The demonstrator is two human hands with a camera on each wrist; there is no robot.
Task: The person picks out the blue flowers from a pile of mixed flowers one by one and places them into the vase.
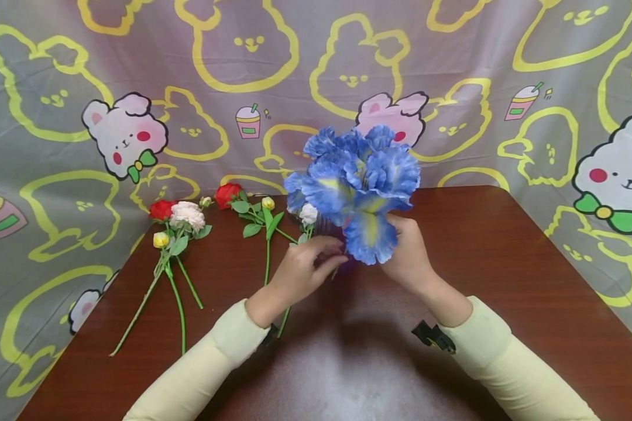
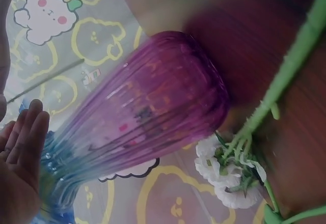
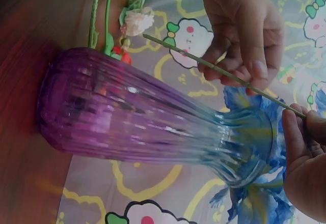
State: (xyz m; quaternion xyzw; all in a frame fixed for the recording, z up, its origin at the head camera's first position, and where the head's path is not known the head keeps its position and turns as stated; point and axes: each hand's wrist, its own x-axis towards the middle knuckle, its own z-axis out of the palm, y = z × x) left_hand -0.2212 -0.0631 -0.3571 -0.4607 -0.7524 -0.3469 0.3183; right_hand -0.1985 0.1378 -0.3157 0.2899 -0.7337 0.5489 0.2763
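My right hand (image 1: 408, 251) pinches the thin green stem (image 3: 191, 56) of a blue iris (image 1: 355, 175) with yellow-streaked petals. The stem slants down outside the vase, on the near side, its lower end free. Beside it, my left hand (image 1: 308, 266) has relaxed fingers that overlap the stem in the right wrist view. In the left wrist view, the left fingers (image 2: 33, 137) lie nearly straight near the vase mouth. A ribbed glass vase (image 3: 127, 107), purple fading to blue at its flared top, stands upright on the table. In the head view petals hide most of it.
Left on the wooden table (image 1: 479, 245) lie a red rose (image 1: 162, 209), a pale pink flower (image 1: 187, 216) and a yellow bud (image 1: 160, 240). Another red rose (image 1: 227, 195) and yellow bud (image 1: 268, 203) lie farther back. White flowers (image 1: 308, 214) are beside the vase. A patterned curtain (image 1: 295, 105) hangs behind.
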